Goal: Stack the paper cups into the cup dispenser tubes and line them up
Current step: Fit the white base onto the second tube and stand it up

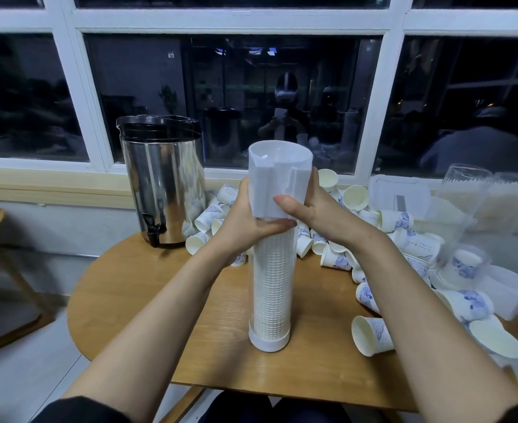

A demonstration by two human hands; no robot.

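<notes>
One dispenser tube [271, 285] stands upright near the front edge of the round table [148, 285], packed with stacked cups. The left hand [245, 221] and right hand [309, 206] clasp its white top section [277, 172] from opposite sides. Loose paper cups [370, 331] lie heaped behind it and along the right edge, overlapping and too many to count. One steel urn [163, 178] stands at the back left edge. Clear plastic containers [465, 184] sit at the far right; their number is unclear.

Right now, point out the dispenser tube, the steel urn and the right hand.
dispenser tube [271, 285]: head view, clear lower wall.
steel urn [163, 184]: head view, shiny side wall.
right hand [309, 212]: head view, back of the hand.
</notes>
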